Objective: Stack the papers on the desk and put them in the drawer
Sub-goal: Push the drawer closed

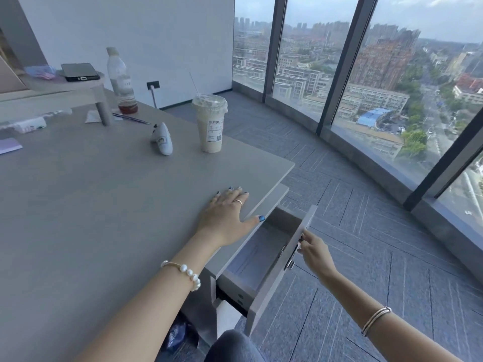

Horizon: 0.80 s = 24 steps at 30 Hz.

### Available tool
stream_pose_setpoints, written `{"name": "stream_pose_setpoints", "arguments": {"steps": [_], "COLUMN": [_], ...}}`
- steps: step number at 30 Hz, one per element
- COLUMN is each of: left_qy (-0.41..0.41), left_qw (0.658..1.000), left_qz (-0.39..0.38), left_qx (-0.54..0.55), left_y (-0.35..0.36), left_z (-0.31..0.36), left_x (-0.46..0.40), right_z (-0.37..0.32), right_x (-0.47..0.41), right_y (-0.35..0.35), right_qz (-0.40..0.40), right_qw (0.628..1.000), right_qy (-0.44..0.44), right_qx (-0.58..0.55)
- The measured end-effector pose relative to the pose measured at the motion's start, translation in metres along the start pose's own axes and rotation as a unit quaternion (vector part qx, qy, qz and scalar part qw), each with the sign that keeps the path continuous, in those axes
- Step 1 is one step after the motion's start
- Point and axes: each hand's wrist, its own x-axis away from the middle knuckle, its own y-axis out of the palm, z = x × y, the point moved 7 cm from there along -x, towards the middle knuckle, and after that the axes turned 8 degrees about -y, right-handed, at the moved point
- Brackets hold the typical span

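The grey desk [104,194] fills the left of the view. Under its right edge a grey drawer [261,257] stands pulled out, and I see nothing inside it. My right hand [315,253] grips the metal handle on the drawer front. My left hand [226,212] lies flat on the desk's right edge, fingers spread, holding nothing. A purple sheet of paper [9,146] shows at the far left edge of the desk. A white paper scrap [92,116] lies by the leg of the small shelf.
On the desk stand an iced drink cup with a straw [210,124], a plastic bottle [120,79] and a small white toy [163,138]. A raised shelf [65,83] carries a phone [79,71]. Carpet and floor-to-ceiling windows [366,74] lie to the right.
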Motion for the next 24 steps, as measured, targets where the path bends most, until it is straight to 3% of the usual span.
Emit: {"name": "stream_pose_setpoints", "arguments": {"steps": [18, 24], "left_qy": [0.006, 0.003], "left_qw": [1.0, 1.0], "left_qz": [0.008, 0.001], "left_qx": [0.019, 0.011], "left_y": [0.0, 0.0], "left_z": [-0.001, 0.0], "left_x": [-0.002, -0.001], "right_z": [-0.051, -0.051], "right_x": [-0.038, -0.037], "right_y": [0.062, 0.063], "right_qz": [-0.03, -0.056], "right_qw": [0.99, 0.992], "right_qy": [-0.021, -0.016], "right_qx": [-0.136, -0.109]}}
